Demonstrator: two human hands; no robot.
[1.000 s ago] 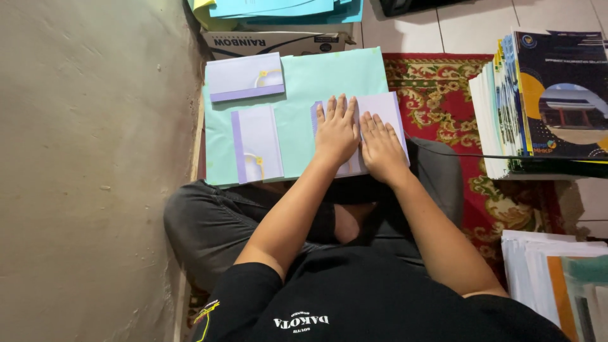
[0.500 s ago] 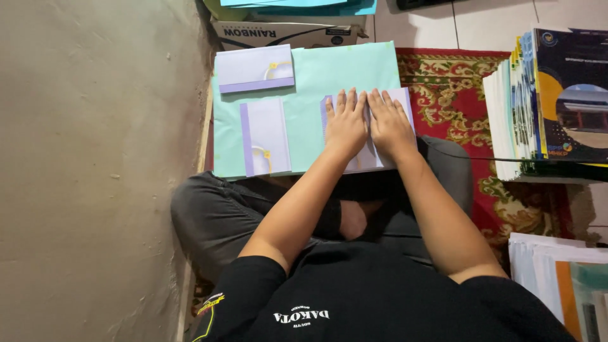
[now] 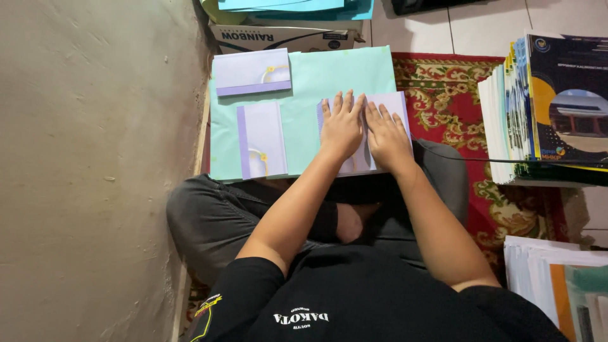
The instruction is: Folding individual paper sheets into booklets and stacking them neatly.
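I sit cross-legged with a large mint-green sheet spread over my knees. My left hand and my right hand lie flat, side by side, fingers spread, pressing down on a pale lavender booklet at the sheet's right end. Most of that booklet is hidden under my palms. Two more lavender booklets with purple spines and a yellow mark rest on the sheet: one left of my hands, another at the far left corner.
A plaster wall runs along the left. A cardboard box with blue and green sheets on top stands beyond the sheet. A tall stack of dark-covered books sits on the right on a red patterned rug. More paper stacks lie bottom right.
My view has shifted slightly, so everything sits a little differently in frame. Both hands have stayed flat on the same booklet, pressing close together along its middle.
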